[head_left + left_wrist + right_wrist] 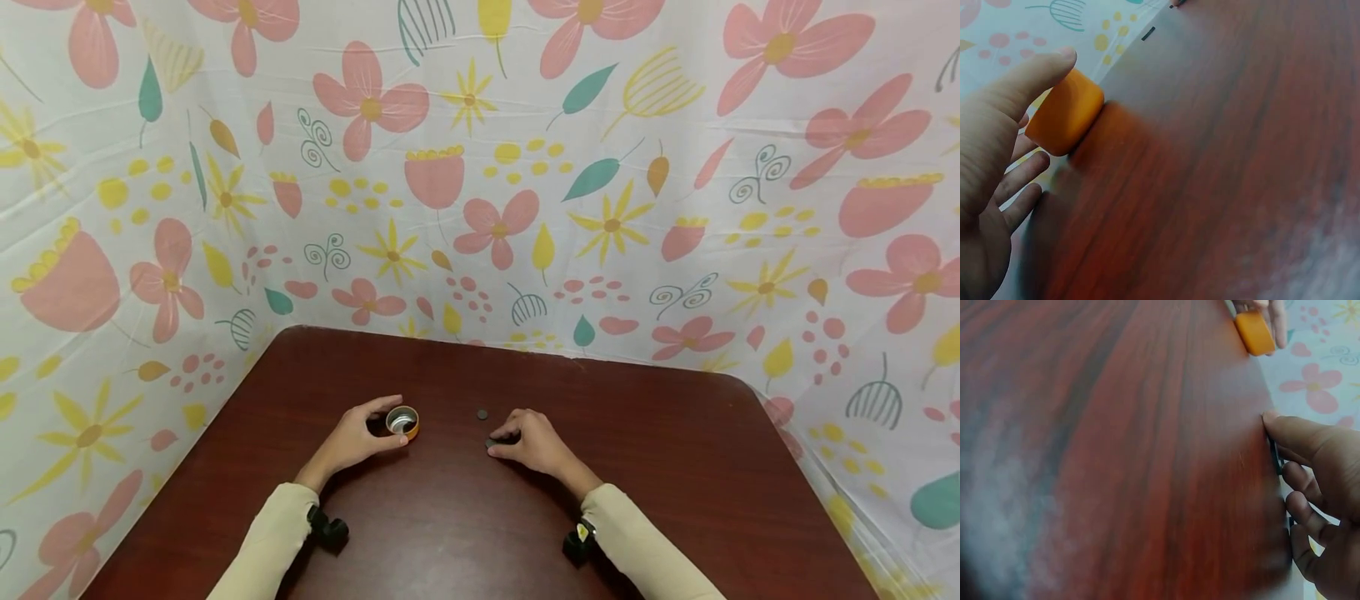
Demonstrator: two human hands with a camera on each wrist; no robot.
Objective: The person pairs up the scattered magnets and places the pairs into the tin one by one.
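Observation:
My left hand (pixel 357 433) holds a small round tin (pixel 413 433) between thumb and fingers, on the left half of the table. The tin is orange outside and silvery inside, with its open top up; a dark piece (pixel 407 427) shows within. In the left wrist view the tin's orange wall (pixel 1071 115) stands upright at the tabletop. To the right, my right hand (pixel 536 442) pinches a small dark disc (pixel 491 444) low at the table, thumb in front and forefinger behind. Its fingers partly cover the disc. Another dark disc (pixel 482 414) lies flat just beyond that hand.
A dark reddish-brown wooden table (pixel 427 517) with rounded far corners bears everything. White flower-printed cloth (pixel 465 183) hangs behind it and along both sides. Black cameras are strapped at the left wrist (pixel 330 531) and right wrist (pixel 577 543), over cream sleeves.

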